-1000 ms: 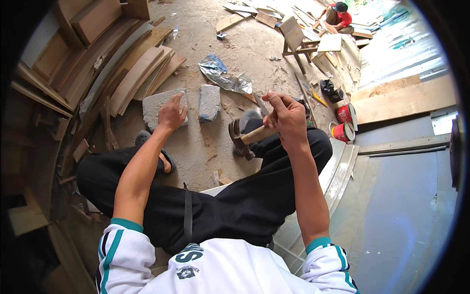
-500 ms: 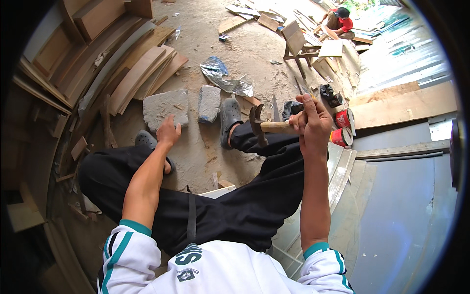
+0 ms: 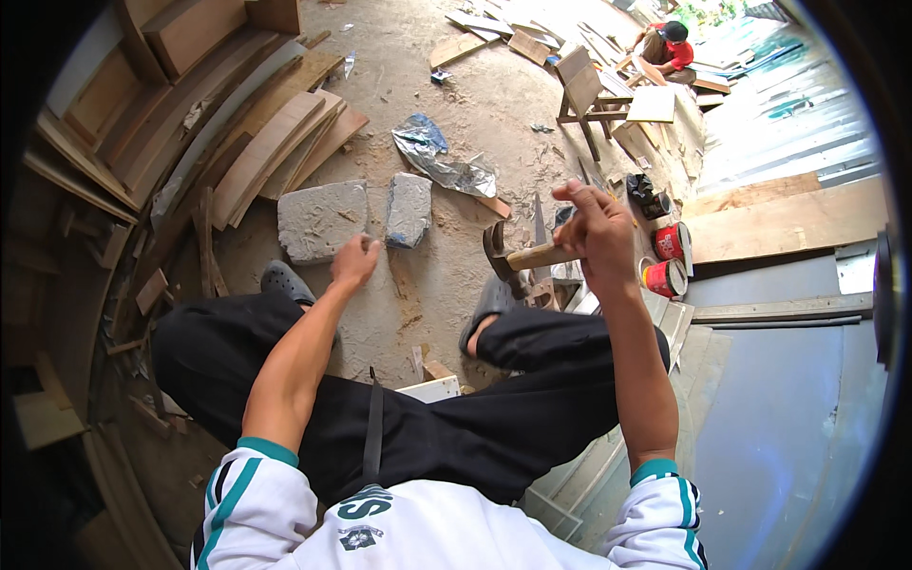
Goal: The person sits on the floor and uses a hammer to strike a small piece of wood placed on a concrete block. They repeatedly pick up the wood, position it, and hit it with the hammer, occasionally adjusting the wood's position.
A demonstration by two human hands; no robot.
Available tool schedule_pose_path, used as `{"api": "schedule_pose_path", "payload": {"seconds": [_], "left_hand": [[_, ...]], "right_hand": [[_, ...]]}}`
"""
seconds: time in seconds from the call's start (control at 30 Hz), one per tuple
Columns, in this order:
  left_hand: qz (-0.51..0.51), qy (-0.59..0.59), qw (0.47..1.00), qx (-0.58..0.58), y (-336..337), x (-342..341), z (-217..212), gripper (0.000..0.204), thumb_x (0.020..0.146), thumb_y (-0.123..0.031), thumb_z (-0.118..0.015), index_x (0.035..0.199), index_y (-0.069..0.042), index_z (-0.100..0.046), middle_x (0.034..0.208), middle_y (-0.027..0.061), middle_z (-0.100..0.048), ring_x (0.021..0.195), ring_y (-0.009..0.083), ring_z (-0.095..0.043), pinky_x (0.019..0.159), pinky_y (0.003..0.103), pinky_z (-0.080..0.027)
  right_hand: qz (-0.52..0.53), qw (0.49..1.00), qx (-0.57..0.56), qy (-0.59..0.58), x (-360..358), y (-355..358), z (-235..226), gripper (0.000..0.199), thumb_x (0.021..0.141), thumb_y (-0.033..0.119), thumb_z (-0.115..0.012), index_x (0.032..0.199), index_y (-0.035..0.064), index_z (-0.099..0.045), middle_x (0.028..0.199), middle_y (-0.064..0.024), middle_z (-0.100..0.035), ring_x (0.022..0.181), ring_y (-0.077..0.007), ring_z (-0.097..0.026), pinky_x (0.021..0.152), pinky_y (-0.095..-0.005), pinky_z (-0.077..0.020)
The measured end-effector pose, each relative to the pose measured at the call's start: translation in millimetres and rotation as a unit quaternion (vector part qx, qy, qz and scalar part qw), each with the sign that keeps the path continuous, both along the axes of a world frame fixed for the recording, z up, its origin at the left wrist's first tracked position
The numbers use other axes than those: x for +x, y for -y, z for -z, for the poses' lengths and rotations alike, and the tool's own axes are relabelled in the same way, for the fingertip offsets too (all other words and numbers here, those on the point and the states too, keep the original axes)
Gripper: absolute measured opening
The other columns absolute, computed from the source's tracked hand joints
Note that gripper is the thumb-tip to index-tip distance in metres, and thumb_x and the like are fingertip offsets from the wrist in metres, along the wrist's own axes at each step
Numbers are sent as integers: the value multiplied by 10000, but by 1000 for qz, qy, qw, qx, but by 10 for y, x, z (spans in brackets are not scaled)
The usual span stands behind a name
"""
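Head view: hammer raised beside the stone slab

Right hand gripped around wooden-handled steel claw hammer, held in the air well right of the flat grey stone slab. Left hand loosely curled, empty, fingertips at the slab's lower right corner. Smaller grey stone block lies just right of the slab on the dirt floor.
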State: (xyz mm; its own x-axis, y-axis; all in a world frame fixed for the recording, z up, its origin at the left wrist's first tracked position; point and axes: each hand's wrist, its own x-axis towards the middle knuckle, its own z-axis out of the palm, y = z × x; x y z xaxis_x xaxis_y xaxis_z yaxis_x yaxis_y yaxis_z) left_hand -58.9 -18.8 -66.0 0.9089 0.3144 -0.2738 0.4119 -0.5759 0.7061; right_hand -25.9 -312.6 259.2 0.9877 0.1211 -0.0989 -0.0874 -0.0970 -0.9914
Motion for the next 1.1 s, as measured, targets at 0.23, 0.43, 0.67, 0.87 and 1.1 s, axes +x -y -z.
{"api": "schedule_pose_path", "payload": {"seconds": [0.23,0.43,0.67,0.87,1.1], "left_hand": [[76,21,994,-80,742,742,-171,432,887,-403,-623,1104,-34,-676,1013,167,-716,966,300,-684,866,381,-513],[122,-57,986,101,813,1772,386,527,868,-392,-651,1314,-130,-549,1306,172,-550,1145,371,-579,936,458,-487],[172,-29,960,221,943,2934,845,685,807,-368,-748,1407,-231,-447,1489,201,-275,1340,452,-335,1041,543,-394],[211,-72,946,237,869,3255,1163,488,804,-242,-725,1250,-120,-571,1435,215,-349,1234,469,-456,957,513,-489],[114,152,967,169,578,3118,564,288,750,-49,-660,1031,-69,-602,1019,188,-574,943,406,-619,794,508,-514]], "right_hand": [[-25,995,-78,-57,167,72,636,261,948,250,-638,915,0,-705,538,7,-527,481,-58,-536,477,-248,-532],[-64,976,-195,-65,250,38,963,274,918,263,-665,910,-7,-714,556,-56,-590,474,-78,-490,459,-289,-381],[-149,953,-256,-59,405,187,872,196,904,185,-688,972,1,-701,494,-22,-536,423,-57,-506,426,-243,-380],[-144,950,-275,-28,632,195,844,172,893,167,-703,955,6,-706,474,-32,-505,394,-74,-490,415,-257,-372],[-126,953,-274,-38,644,70,870,196,903,213,-694,898,19,-714,512,-63,-541,415,-103,-503,422,-281,-369]]}}
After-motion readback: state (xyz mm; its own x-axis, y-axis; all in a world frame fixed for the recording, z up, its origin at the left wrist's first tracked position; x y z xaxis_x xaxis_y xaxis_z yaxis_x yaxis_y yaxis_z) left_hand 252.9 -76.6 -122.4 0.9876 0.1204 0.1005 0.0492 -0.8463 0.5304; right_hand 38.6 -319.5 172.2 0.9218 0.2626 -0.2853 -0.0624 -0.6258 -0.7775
